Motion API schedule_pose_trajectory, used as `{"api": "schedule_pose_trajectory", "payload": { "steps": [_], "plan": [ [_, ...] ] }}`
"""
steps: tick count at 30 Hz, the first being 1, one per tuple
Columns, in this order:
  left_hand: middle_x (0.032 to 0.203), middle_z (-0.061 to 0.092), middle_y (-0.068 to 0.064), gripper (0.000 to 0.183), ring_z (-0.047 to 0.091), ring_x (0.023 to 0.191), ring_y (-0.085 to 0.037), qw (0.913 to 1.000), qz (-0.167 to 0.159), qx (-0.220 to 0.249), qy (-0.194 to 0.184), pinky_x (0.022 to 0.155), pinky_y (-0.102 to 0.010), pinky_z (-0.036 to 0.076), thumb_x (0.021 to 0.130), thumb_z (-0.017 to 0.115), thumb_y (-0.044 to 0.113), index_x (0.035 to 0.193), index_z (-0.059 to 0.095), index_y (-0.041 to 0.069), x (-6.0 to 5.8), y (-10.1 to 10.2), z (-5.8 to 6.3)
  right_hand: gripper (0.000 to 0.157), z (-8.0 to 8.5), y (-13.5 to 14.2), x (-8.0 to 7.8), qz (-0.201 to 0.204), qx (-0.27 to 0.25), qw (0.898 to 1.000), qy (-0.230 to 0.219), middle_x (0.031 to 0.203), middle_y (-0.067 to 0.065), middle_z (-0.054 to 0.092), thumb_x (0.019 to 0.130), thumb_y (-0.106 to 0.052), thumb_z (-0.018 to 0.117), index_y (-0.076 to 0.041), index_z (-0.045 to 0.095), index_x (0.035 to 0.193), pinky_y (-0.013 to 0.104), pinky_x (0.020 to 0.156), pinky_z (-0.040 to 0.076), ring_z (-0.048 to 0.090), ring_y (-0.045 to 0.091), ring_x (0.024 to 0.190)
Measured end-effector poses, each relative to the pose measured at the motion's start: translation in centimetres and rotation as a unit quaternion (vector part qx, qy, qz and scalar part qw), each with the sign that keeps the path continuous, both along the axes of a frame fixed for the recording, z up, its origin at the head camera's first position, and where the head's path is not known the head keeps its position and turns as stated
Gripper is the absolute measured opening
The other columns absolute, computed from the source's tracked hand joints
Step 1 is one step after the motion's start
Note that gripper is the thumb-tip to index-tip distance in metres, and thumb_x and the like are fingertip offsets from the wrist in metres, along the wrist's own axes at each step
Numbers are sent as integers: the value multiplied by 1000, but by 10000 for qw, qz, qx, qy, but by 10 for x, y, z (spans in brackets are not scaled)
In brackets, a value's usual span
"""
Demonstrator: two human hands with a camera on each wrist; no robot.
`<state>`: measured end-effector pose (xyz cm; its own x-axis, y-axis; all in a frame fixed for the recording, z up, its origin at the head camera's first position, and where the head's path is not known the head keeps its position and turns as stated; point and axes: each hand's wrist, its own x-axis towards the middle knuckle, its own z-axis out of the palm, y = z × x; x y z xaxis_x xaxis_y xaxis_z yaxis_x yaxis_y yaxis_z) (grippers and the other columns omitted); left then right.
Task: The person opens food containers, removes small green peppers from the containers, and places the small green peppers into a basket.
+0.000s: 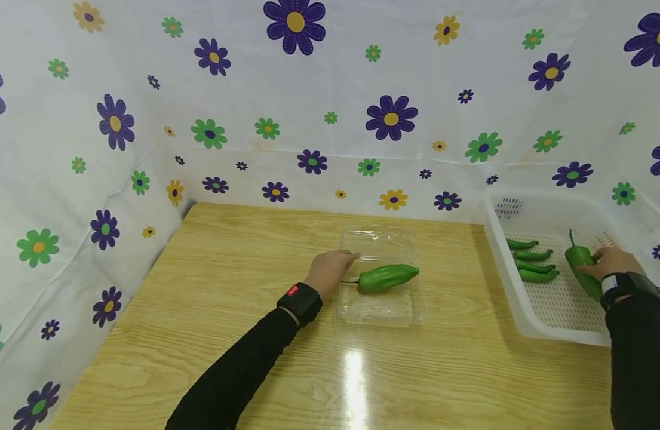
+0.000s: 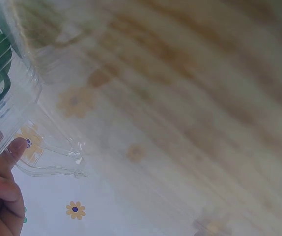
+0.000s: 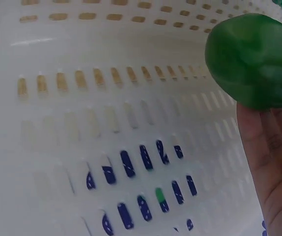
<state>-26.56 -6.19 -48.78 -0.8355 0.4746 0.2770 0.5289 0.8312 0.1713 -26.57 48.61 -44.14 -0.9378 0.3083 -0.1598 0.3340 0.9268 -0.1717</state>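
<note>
A clear plastic clamshell box (image 1: 380, 310) stands with its lid up in the middle of the wooden table. One large green pepper (image 1: 386, 278) lies in it, stem to the left. My left hand (image 1: 327, 273) pinches the box's left side near the hinge; in the left wrist view its thumb and fingers (image 2: 3, 189) are on the clear edge. Inside the white basket at the right, my right hand (image 1: 616, 264) grips a second large green pepper (image 1: 579, 260), its stem pointing away from me. The right wrist view shows this pepper's rounded end (image 3: 254, 61) against the fingers.
Several small slim green peppers (image 1: 534, 266) lie at the left in the white perforated basket (image 1: 515, 298). A white flower-printed cloth (image 1: 319, 137) hangs behind and at both sides of the wooden table (image 1: 243, 286).
</note>
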Motion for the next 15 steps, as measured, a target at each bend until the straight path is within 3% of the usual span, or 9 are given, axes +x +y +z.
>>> {"api": "schedule_pose_trajectory", "payload": {
  "steps": [4,7,15],
  "plan": [
    [108,71,-2,29,69,83,-17,10000,-29,-12,85,61,-25,53,95,55,14,122,66,18,-1,0,-1,52,2,-11,8,-79,-209,9997,70,72,24,55,82,-18,67,25,48,104,32,52,42,50,31,64],
    [109,71,-2,29,69,83,-18,10000,-52,15,72,61,-26,53,96,54,15,122,65,18,-3,-1,-2,49,4,-20,13,-123,-239,9996,117,74,26,55,84,-16,67,25,48,103,33,52,42,51,32,64],
    [111,71,-2,29,69,86,-18,10000,-51,68,22,62,-27,54,96,53,15,122,65,17,-1,-2,0,46,-7,-9,4,50,-219,9997,-111,66,20,54,80,-17,69,23,52,94,30,49,41,51,28,60]
  ]
}}
